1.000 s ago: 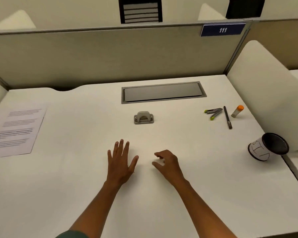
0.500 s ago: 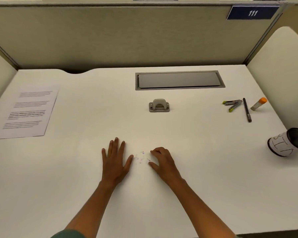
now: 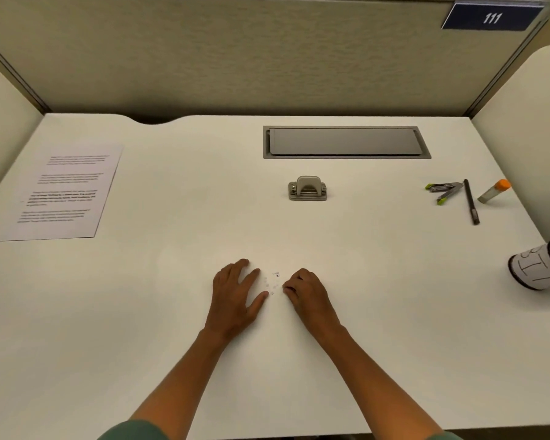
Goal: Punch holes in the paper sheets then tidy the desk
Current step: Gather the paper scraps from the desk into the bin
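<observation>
**Paper dots between your two hands**

While the pen cup point(image 3: 535, 268) lay tipped on its side at the right edge of the desk point(image 3: 362, 312), its dark mouth faced right and ran out of frame, so you could not tell what it held. Its white wrap carried hand-drawn marks.

You had a small scatter of punched paper dots point(image 3: 272, 282) lying on the desk just between your hands. Your left hand point(image 3: 235, 296) rested palm down with its fingers straight and loosely spread, the thumb reaching toward the dots. Your right hand point(image 3: 307, 295) sat just right of them with its fingers curled under, tips on the desk at the edge of the scatter; you could not tell whether any dot was pinched. The hole punch point(image 3: 307, 188) stood well beyond both hands, in front of the closed grey cable hatch point(image 3: 346, 142). The printed paper sheets point(image 3: 62, 192) lay far left, near the desk's left edge.

At far right, a stapler point(image 3: 444, 191), a black pen point(image 3: 471, 201) and an orange-capped glue stick point(image 3: 494, 191) lay side by side. Partition walls closed the back and both sides. You had bare desk between the hands and the sheets, and between the hands and the cup.
</observation>
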Motion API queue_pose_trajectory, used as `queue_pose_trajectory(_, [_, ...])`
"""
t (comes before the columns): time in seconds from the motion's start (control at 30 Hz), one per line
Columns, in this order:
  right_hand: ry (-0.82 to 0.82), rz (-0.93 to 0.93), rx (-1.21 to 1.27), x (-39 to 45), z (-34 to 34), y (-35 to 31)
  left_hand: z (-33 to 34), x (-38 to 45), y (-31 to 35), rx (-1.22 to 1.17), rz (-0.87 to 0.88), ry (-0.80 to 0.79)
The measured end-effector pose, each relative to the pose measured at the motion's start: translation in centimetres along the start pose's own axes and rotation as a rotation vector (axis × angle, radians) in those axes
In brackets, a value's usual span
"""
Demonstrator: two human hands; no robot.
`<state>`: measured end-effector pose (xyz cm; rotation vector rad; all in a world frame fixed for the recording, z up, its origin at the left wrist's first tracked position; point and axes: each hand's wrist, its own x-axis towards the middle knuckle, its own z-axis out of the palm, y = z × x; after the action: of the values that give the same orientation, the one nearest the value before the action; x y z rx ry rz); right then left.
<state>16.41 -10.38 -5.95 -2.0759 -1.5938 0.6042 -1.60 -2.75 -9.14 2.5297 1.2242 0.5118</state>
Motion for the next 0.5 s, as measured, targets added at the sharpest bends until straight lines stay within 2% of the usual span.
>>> queue_pose_trajectory(0.27, [0.031,0.061,0.043,-0.4,-0.7,1.7,0.1,0.7,1.3,-0.180,-0.026,-0.094])
queue_pose_trajectory(0.37, [0.069,0.065,-0.050,-1.0,-1.0,3.2,0.0,0.9,1.1,-0.207,-0.027,-0.100])
queue_pose_trajectory(0.5, [0.048,0.057,-0.011,-1.1,-0.8,3.6,-0.2,1.2,0.9,-0.226,-0.037,-0.087])
